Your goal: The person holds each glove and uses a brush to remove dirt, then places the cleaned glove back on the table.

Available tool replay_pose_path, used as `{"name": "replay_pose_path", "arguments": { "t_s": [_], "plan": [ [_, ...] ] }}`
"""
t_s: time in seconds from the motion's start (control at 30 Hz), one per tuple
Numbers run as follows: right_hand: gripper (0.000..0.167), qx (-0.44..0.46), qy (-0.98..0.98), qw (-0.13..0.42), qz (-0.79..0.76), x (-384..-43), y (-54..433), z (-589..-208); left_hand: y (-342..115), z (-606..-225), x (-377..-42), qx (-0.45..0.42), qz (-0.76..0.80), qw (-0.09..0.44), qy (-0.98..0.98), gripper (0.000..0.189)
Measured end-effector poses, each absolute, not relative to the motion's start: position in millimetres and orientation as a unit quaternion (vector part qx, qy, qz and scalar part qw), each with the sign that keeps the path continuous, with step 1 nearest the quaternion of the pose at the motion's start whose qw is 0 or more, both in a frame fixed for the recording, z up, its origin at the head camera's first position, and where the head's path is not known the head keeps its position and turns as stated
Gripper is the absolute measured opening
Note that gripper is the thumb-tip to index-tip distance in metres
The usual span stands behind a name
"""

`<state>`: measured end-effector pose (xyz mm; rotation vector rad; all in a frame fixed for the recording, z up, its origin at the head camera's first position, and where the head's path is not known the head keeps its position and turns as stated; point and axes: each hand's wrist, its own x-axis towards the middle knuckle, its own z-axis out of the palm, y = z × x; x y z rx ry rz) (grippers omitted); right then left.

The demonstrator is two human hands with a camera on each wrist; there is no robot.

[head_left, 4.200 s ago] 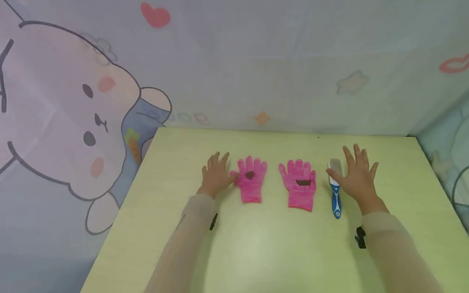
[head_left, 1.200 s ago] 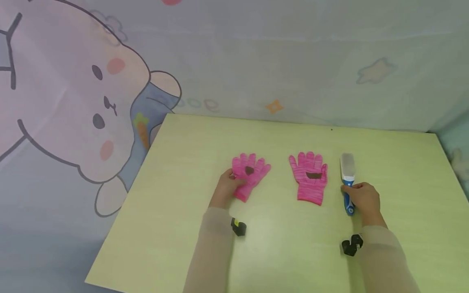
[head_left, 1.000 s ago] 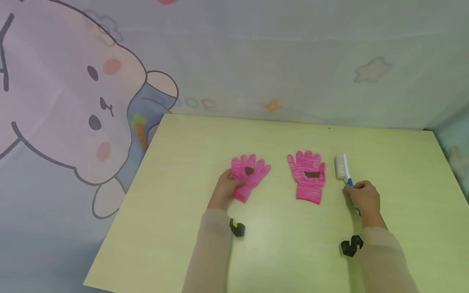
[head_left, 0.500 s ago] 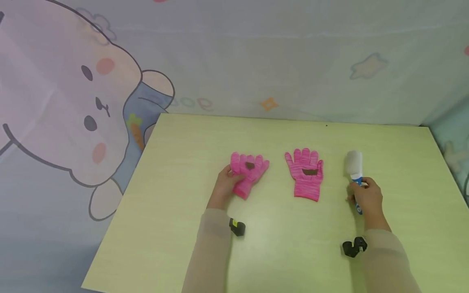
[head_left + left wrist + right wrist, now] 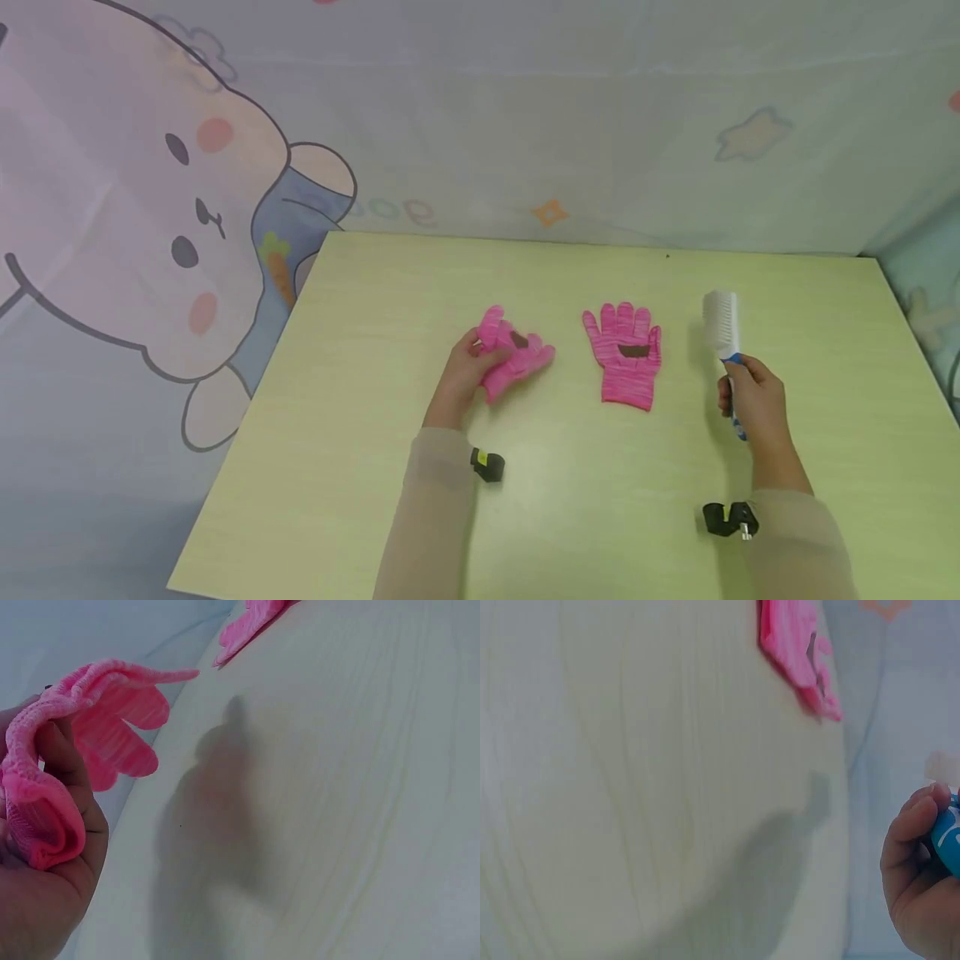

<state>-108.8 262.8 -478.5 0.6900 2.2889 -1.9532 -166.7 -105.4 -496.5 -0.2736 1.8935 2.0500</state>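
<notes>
- Lilac-grey fabric backdrop hangs behind the table, printed at the far left with a cartoon animal face lying on its side.
- Pale yellow-green wood-grain table spreads out in front of it, running beneath both hands.
- Left sleeve, beige, reaches up from the near edge of the head view, and a black wrist device with a yellow patch sits at its cuff.
- Left hand grips the first pink knit glove near its cuff, thumb across the top, the other fingers curled underneath.
- First pink knit glove is bent and tilted in that grip, a dark patch on its palm, its fingers drooping; the left wrist view shows it raised above the table, with a shadow below.
- Second pink knit glove lies flat on the table between the two hands, touched by neither, fingers pointing away from the person, a dark bar across it.
- Scrub brush is held off the table, white bristled head pointing away from the person.
- Right hand is closed around the brush's blue-and-white handle, fingers wrapped.
- Right sleeve, also beige, has another black wrist device beside its cuff.
</notes>
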Motion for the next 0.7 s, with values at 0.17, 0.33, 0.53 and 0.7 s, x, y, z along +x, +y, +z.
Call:
{"name": "replay_pose_path", "arguments": {
  "t_s": [0.17,0.33,0.53,0.7],
  "plan": [
    [0.041,0.178,0.750,0.019,-0.636,-101.7,239.7,-466.9,-103.5,-497.0,-164.6,-0.097,0.716,0.156,0.673,0.051],
    [0.044,0.098,0.809,0.017,-0.579,-96.6,223.0,-464.4,-101.0,-495.9,-162.6,-0.096,0.716,0.146,0.676,0.048],
    [0.041,0.053,0.852,0.010,-0.521,-92.3,206.3,-464.9,-97.0,-492.8,-161.7,-0.092,0.723,0.139,0.671,0.044],
    [0.037,0.013,0.865,-0.013,-0.501,-89.1,195.6,-466.1,-93.3,-490.4,-161.7,-0.090,0.717,0.135,0.678,0.038]
  ]
}}
